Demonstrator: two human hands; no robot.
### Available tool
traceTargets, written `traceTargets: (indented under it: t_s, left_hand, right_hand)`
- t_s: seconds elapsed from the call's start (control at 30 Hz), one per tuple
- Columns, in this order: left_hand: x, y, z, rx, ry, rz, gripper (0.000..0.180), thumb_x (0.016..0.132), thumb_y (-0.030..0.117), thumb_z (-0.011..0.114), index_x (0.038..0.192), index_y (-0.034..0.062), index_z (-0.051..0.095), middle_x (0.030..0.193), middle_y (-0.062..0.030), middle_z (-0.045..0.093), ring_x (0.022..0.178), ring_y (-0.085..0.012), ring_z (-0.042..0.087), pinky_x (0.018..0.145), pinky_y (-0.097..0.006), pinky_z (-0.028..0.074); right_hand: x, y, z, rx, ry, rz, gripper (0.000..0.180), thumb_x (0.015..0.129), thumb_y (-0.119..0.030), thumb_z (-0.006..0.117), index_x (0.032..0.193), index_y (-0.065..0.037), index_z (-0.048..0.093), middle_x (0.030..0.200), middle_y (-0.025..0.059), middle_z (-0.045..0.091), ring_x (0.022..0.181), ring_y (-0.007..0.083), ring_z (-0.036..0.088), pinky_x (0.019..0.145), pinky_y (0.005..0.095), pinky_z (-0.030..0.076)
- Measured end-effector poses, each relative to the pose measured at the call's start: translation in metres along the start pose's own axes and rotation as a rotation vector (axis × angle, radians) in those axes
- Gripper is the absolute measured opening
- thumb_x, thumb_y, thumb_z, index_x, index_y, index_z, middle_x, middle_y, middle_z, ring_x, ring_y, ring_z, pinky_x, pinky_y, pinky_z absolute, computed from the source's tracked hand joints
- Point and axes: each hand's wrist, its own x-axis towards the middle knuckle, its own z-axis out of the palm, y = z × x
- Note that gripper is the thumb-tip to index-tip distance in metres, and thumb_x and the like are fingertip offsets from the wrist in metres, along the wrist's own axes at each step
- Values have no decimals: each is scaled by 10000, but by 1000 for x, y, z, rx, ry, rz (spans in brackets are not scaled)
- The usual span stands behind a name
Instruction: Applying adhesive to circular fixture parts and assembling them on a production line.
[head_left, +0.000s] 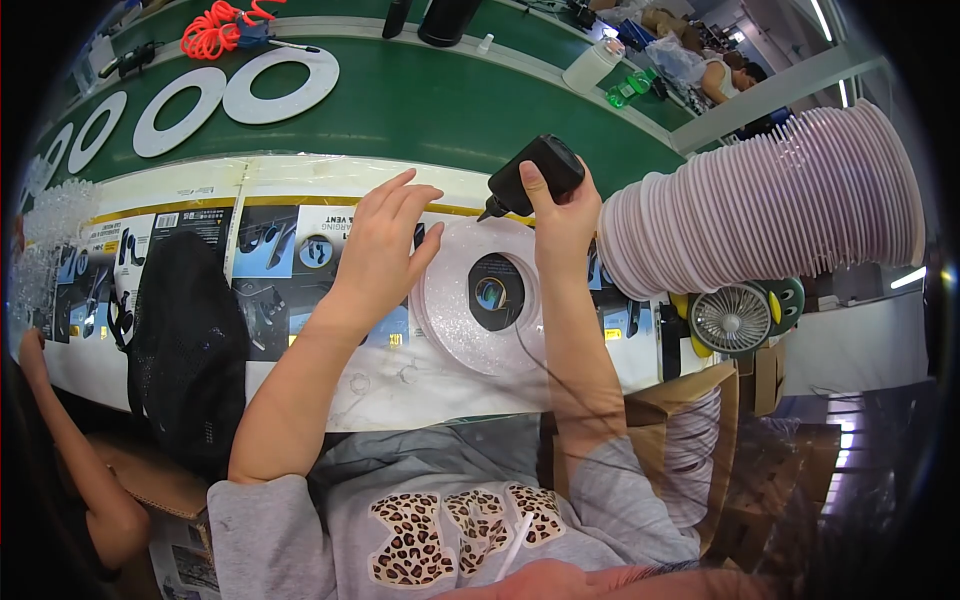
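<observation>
A stack of pale, glittery flat rings (465, 325) lies on the table in front of me, with a dark printed surface showing through its centre hole. My right hand (565, 220) grips a black squeeze bottle (542, 172) above the far right of the rings. The bottle is tilted, and its narrow tip points down at the top ring's far edge, touching or just over it. At the rings' left edge, my left hand (375, 245) hovers with fingers spread and nothing in it. Whether its thumb touches the rim I cannot tell.
A long row of pale rings (760, 190) leans at the right, above a small fan (731, 318). White rings (282, 86) and a red coiled hose (212, 32) lie on the green bench. A black mesh item (190, 340) is at left, near another person's arm (75, 450).
</observation>
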Motion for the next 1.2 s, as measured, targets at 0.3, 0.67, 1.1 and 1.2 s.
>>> traceTargets:
  t_s: [0.3,0.67,1.1,1.2]
  left_hand:
    - [1,1,1,-15,38,5,309,802,110,651,1093,52,564,1097,-112,595,1213,-306,477,996,-417,363]
    - [0,0,1,-19,43,15,313,801,108,652,1095,51,563,1102,-108,591,1215,-301,472,998,-416,364]
    - [0,41,-30,-281,-368,277,389,699,151,758,1055,71,623,1138,-117,627,1101,-294,566,993,-416,400]
    - [-13,52,-16,-242,-626,343,500,648,196,794,1093,71,604,1149,-101,624,1129,-274,558,1056,-448,352]
  right_hand:
    - [1,9,1,-11,9,8,363,800,-173,772,1043,14,577,933,67,633,865,128,593,808,244,472]
    - [2,9,-1,-32,49,28,372,814,-175,758,1069,19,568,987,77,625,920,139,586,839,267,468]
    - [16,33,-60,880,442,486,262,899,-163,634,1107,-24,557,1116,103,605,1048,242,577,967,429,453]
    - [12,32,-79,1003,480,577,299,894,-195,640,1136,-39,560,1151,93,609,1081,247,572,984,422,446]
